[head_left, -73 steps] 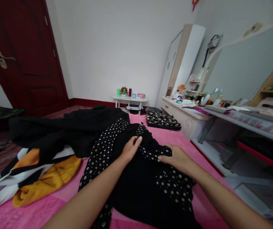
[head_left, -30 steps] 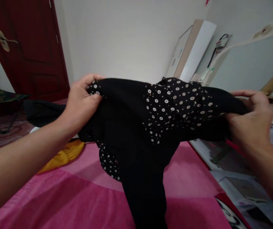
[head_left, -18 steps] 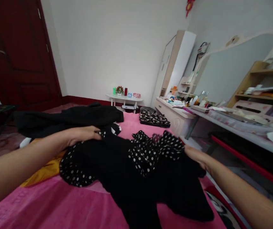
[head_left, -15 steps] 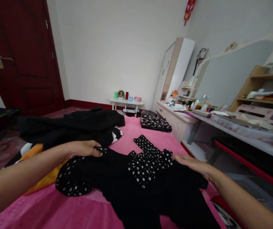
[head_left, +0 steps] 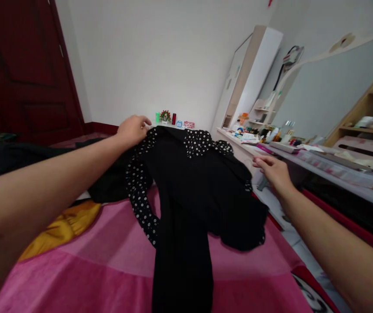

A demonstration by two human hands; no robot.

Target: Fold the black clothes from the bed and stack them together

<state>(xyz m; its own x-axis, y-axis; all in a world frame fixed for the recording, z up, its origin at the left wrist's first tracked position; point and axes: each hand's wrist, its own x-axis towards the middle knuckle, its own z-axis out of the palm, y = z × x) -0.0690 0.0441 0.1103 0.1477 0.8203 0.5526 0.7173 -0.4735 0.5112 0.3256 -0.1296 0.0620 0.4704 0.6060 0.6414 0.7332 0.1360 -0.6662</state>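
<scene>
A black garment (head_left: 183,195) with white-dotted collar and sleeve parts hangs and drapes over the pink bed cover in front of me. My left hand (head_left: 134,130) is closed on its upper left edge, holding that side raised. A dotted sleeve (head_left: 137,195) dangles below this hand. To the right, my right hand (head_left: 273,171) is held up beside the garment, fingers loosely bent, with no cloth visible in them. The garment's right side sags lower, a small gap away from that hand.
Dark clothes (head_left: 108,182) and a yellow cloth (head_left: 64,224) lie on the left of the pink bed cover (head_left: 108,261). A dressing table (head_left: 323,161) crowded with bottles and boxes lines the right. A small white table with ornaments stands by the far wall.
The garment has been lifted and shifted away from me, its left side raised by my left hand. My right hand has come off its right side and moved up.
</scene>
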